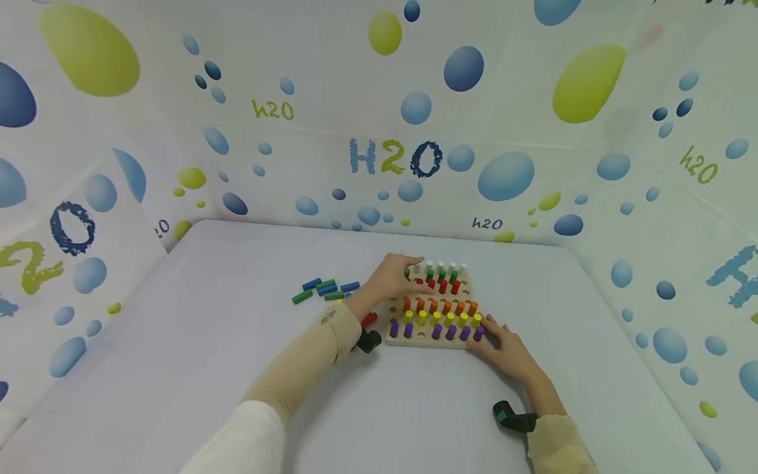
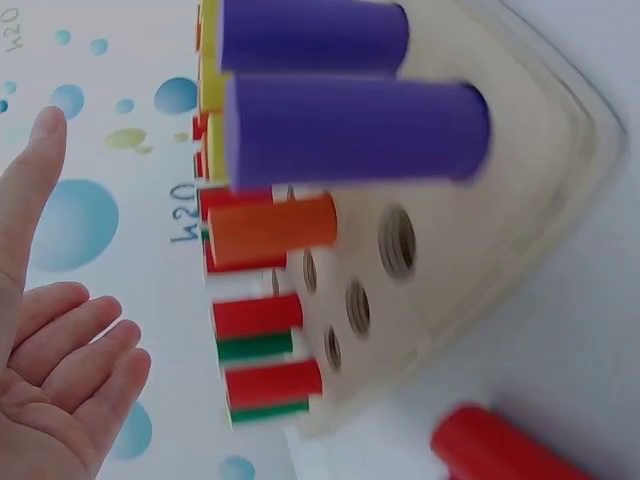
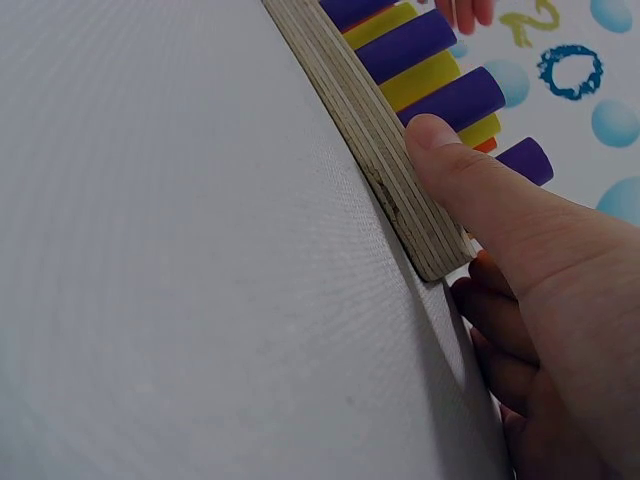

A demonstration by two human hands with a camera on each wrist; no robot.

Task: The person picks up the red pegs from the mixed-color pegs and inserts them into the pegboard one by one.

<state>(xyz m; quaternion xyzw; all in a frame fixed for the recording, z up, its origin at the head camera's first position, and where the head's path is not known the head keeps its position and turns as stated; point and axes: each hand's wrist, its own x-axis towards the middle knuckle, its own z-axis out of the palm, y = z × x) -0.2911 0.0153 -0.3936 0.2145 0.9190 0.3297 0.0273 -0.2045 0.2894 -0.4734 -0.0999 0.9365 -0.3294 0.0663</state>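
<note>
A wooden pegboard (image 1: 404, 342) lies on the table with rows of upright pegs: white, green, red, orange (image 1: 433, 307), yellow (image 1: 436, 318) and purple (image 1: 437, 332). Several holes show, mostly along its left side. Over the board's back left part hovers my left hand (image 1: 387, 280), thumb and fingers spread apart. In the left wrist view nothing sits in that hand (image 2: 65, 395). My right hand (image 1: 510, 354) holds the board's front right corner. In the right wrist view its thumb (image 3: 470, 175) presses the layered front edge, while the other fingers bend along the right side, partly hidden.
Loose blue and green pegs (image 1: 303, 297) lie left of the board. A red peg (image 1: 370, 320) rests close to its left edge. The white table (image 1: 237, 296) is bordered by a printed backdrop (image 1: 331, 164) at the back and sides.
</note>
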